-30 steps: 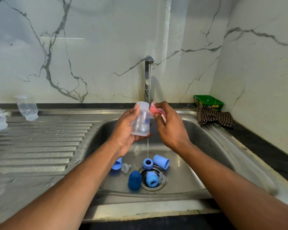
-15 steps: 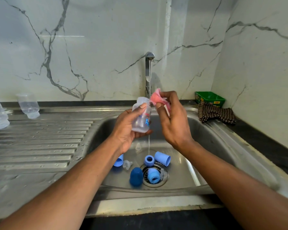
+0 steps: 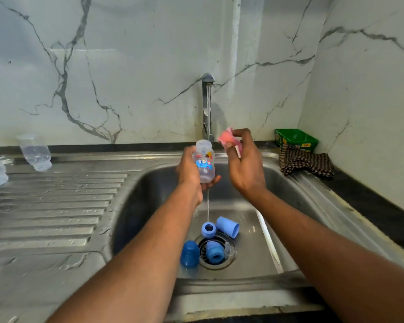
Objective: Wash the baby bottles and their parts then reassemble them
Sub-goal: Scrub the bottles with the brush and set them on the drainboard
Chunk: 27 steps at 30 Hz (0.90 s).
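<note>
A clear bottle (image 3: 204, 162) with a cartoon print stands upright under the tap (image 3: 207, 106), over the sink (image 3: 296, 206). The left hand (image 3: 191, 170) grips it, fingers wrapped round its body. Just beside it, apart, the right hand (image 3: 244, 163) pinches a pink sponge (image 3: 228, 138). Blue caps (image 3: 228, 226) and rings (image 3: 208, 229) lie round the drain (image 3: 217, 264). Two more bottles (image 3: 35, 152) stand mouth-down on the drainboard (image 3: 51, 206).
</note>
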{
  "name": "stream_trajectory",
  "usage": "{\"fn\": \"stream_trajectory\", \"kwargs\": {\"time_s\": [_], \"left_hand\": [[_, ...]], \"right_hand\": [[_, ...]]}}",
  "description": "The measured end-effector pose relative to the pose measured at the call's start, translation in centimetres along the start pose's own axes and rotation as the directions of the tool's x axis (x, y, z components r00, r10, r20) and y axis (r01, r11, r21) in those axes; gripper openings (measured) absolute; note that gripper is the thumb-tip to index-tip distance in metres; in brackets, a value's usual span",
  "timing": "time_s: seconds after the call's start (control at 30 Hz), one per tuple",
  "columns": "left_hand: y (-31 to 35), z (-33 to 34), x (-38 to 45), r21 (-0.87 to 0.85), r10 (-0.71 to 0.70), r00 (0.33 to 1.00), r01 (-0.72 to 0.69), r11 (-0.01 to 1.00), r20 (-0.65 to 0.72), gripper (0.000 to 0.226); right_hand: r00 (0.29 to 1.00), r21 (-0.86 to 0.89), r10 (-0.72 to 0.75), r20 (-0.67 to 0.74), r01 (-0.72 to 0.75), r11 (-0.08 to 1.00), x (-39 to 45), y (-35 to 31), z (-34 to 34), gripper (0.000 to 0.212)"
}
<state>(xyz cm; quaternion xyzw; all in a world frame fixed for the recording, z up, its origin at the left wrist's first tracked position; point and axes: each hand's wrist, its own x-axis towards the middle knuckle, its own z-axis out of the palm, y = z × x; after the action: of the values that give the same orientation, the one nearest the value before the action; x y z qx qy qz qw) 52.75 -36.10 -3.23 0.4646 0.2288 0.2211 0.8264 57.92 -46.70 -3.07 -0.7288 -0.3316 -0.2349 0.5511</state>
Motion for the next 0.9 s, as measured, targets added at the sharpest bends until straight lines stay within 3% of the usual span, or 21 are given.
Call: {"fn": "stream_trajectory", "kwargs": {"time_s": [0.1, 0.17, 0.37, 0.5, 0.6, 0.67, 0.77, 0.9], "left_hand": [[-1.7, 0.1, 1.0, 0.018, -0.009, 1.0, 0.009, 1.0, 0.012, 0.046], [-1.9, 0.3, 2.2, 0.021, -0.012, 1.0, 0.012, 1.0, 0.014, 0.049], [-1.6, 1.1, 2.0, 0.134, -0.04, 0.994, 0.027, 0.991, 0.099, 0.047], [-2.0, 1.2, 1.8, 0.151, -0.038, 0.987, 0.014, 0.988, 0.157, 0.049], [-2.5, 0.8, 2.3, 0.123, -0.048, 0.991, 0.033, 0.992, 0.123, 0.048], [-2.9, 0.5, 2.6, 0.138, -0.077, 0.995, 0.068, 0.988, 0.062, 0.051], [-3.1, 0.5, 2.8, 0.132, -0.12, 0.993, 0.117, 0.984, 0.009, 0.056], [-3.1, 0.8, 2.8, 0.121, -0.074, 0.997, 0.071, 0.99, 0.023, 0.055]], "right_hand": [[0.975, -0.146, -0.091, 0.205, 0.122, 0.982, -0.5, 1.8, 0.9, 0.028], [0.959, -0.214, -0.078, 0.271, 0.139, 0.967, 0.0, 2.9, 1.4, 0.032], [0.98, -0.235, 0.143, 0.141, -0.107, 0.966, -0.1, 3.8, 0.9, 0.03], [0.999, -0.109, 0.03, -0.039, -0.034, 0.993, 0.0, 2.5, 0.8, 0.026], [0.996, -0.152, -0.039, 0.082, 0.052, 0.987, -0.2, 2.5, 0.9, 0.026], [0.984, -0.24, 0.02, 0.175, 0.023, 0.971, -0.4, 2.9, 0.9, 0.029], [0.98, -0.269, 0.087, 0.177, -0.037, 0.962, -0.5, 3.3, 0.9, 0.031], [0.99, -0.215, -0.001, 0.144, 0.032, 0.976, -0.4, 2.9, 1.4, 0.03]]}}
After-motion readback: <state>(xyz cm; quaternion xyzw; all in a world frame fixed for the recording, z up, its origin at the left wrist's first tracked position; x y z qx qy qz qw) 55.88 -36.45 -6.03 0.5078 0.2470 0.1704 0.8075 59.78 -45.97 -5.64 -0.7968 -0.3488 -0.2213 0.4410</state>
